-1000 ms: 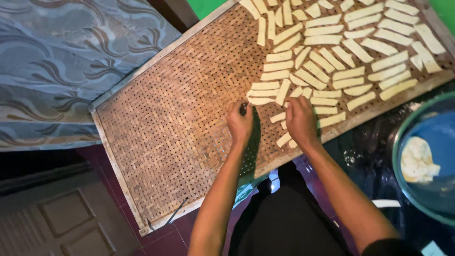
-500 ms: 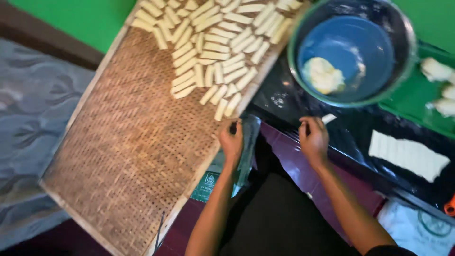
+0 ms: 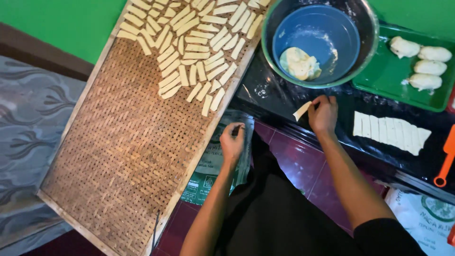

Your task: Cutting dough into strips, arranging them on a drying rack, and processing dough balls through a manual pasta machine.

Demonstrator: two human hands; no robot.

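My right hand (image 3: 323, 114) pinches a small pale dough strip (image 3: 302, 111) over the black plastic work sheet (image 3: 284, 102), just below the blue bowl. My left hand (image 3: 232, 142) hovers with loosely curled fingers beside the near edge of the woven bamboo tray (image 3: 118, 151), over a green plastic bag (image 3: 213, 163); nothing shows in it. Several dough strips (image 3: 194, 47) lie in rows on the tray's far end. A flat slab of dough cut into strips (image 3: 389, 131) lies to the right of my right hand.
A blue bowl (image 3: 316, 34) holding a lump of dough (image 3: 299, 63) sits inside a larger metal basin. A green tray (image 3: 384, 78) at right carries three dough balls (image 3: 423, 66). An orange tool handle (image 3: 446, 159) lies at far right. Patterned cloth (image 3: 28, 123) lies at left.
The view swung right from the tray to the work sheet. My right hand left the tray's strips, moved to the black sheet and picked up one dough strip. My left hand stayed by the tray edge.
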